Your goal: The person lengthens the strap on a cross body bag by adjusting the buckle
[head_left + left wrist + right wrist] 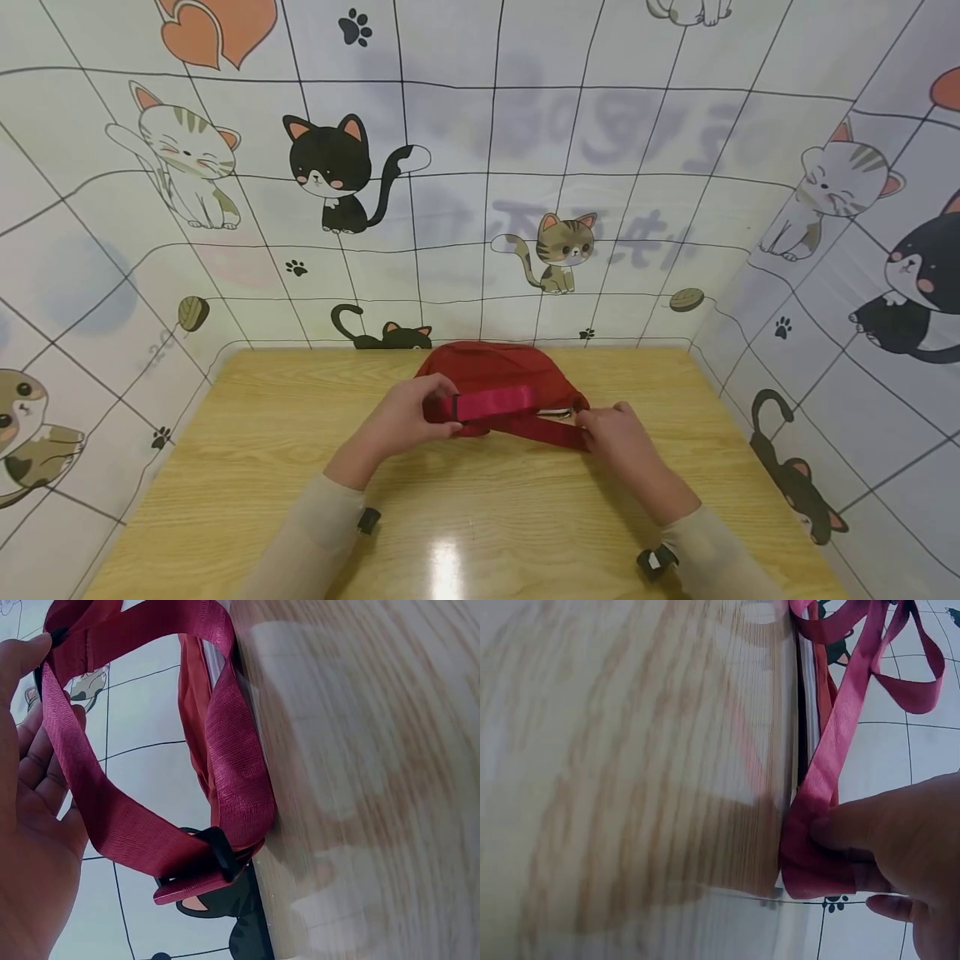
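Note:
A red waist bag [495, 364] lies at the far middle of the table, its metal zipper pull [557, 413] showing at the right. My left hand [403, 418] pinches the bag's strap [497, 403] between thumb and fingers, beside a small black fitting. From there the strap loops round; a black slider [217, 853] sits on it in the left wrist view. At the bag's right end, my right hand [622, 442] pinches a folded part of the strap [821, 855], thumb on top. Its other fingers are partly hidden behind the strap.
The light wooden table [285, 433] ends at a back wall cloth [450, 275] printed with cats and grid lines. Similar cloth panels rise at the left and right. A black band piece [656, 561] hangs at the right wrist.

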`<state>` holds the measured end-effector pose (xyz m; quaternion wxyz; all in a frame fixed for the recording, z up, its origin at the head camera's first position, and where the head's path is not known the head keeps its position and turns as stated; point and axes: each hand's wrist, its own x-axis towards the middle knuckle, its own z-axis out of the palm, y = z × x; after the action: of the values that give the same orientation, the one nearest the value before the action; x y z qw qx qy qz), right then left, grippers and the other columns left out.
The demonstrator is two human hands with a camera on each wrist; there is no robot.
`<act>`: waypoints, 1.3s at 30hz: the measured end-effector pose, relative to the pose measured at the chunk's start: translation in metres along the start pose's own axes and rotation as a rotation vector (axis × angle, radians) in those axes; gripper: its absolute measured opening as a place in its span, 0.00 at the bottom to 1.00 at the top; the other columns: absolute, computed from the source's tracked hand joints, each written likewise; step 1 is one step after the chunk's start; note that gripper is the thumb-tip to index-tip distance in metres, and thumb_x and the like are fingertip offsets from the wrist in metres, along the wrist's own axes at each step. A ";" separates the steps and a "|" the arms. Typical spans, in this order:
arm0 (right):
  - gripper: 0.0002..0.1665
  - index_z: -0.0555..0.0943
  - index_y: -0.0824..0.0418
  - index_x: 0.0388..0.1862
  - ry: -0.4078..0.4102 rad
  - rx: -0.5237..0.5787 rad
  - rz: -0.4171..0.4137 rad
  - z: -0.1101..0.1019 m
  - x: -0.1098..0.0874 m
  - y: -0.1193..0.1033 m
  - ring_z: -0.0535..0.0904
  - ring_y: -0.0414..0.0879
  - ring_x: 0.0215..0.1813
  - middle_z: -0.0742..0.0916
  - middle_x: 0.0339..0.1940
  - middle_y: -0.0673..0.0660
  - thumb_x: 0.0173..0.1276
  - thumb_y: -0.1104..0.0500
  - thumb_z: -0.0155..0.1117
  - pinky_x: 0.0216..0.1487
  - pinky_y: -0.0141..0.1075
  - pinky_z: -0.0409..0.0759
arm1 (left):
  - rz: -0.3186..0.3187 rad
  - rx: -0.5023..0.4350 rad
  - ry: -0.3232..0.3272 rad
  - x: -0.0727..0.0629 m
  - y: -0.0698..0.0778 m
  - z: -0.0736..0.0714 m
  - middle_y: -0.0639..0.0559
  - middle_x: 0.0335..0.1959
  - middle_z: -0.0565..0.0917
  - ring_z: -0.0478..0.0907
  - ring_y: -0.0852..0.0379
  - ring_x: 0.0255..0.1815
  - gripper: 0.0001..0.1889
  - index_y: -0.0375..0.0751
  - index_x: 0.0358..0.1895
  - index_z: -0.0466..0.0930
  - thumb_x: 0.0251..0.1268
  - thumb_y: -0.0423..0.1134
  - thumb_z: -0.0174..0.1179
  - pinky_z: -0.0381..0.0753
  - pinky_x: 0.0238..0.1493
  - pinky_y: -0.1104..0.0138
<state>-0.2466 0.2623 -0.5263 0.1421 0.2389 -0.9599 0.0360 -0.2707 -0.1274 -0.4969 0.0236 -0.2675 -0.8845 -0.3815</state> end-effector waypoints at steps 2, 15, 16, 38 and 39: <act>0.15 0.83 0.54 0.32 -0.014 -0.045 -0.002 -0.001 -0.002 0.001 0.79 0.49 0.31 0.87 0.27 0.49 0.64 0.68 0.82 0.43 0.48 0.71 | -0.004 0.001 -0.010 0.000 0.000 0.000 0.68 0.41 0.86 0.82 0.63 0.45 0.23 0.56 0.54 0.84 0.60 0.44 0.86 0.85 0.52 0.60; 0.14 0.84 0.57 0.32 -0.039 -0.151 0.022 -0.002 -0.003 0.001 0.71 0.52 0.34 0.86 0.29 0.54 0.63 0.72 0.80 0.40 0.46 0.68 | 0.015 0.006 -0.017 -0.001 0.000 0.003 0.67 0.44 0.87 0.83 0.64 0.46 0.23 0.55 0.55 0.84 0.61 0.43 0.85 0.85 0.54 0.59; 0.13 0.84 0.57 0.33 -0.024 -0.115 0.019 -0.002 -0.002 -0.001 0.72 0.52 0.35 0.86 0.30 0.54 0.64 0.71 0.79 0.40 0.46 0.69 | 0.015 0.008 -0.020 -0.001 0.000 0.003 0.67 0.44 0.87 0.83 0.64 0.46 0.23 0.55 0.56 0.84 0.61 0.43 0.85 0.85 0.54 0.59; 0.14 0.92 0.52 0.50 -0.049 0.540 -0.036 0.021 0.020 -0.021 0.79 0.37 0.38 0.85 0.38 0.42 0.71 0.68 0.78 0.42 0.37 0.82 | 0.000 0.005 0.004 -0.003 -0.001 -0.001 0.67 0.44 0.86 0.83 0.63 0.47 0.23 0.55 0.56 0.84 0.61 0.42 0.85 0.85 0.55 0.58; 0.14 0.92 0.52 0.51 -0.043 0.525 -0.030 0.019 0.019 -0.019 0.79 0.38 0.38 0.85 0.39 0.43 0.71 0.68 0.78 0.42 0.38 0.82 | -0.001 0.002 0.006 -0.003 -0.001 -0.002 0.67 0.44 0.86 0.83 0.63 0.47 0.23 0.56 0.56 0.84 0.60 0.42 0.85 0.85 0.55 0.58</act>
<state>-0.2588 0.2339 -0.5386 0.0553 0.2828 -0.9168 0.2765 -0.2690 -0.1309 -0.4970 0.0262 -0.2659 -0.8851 -0.3811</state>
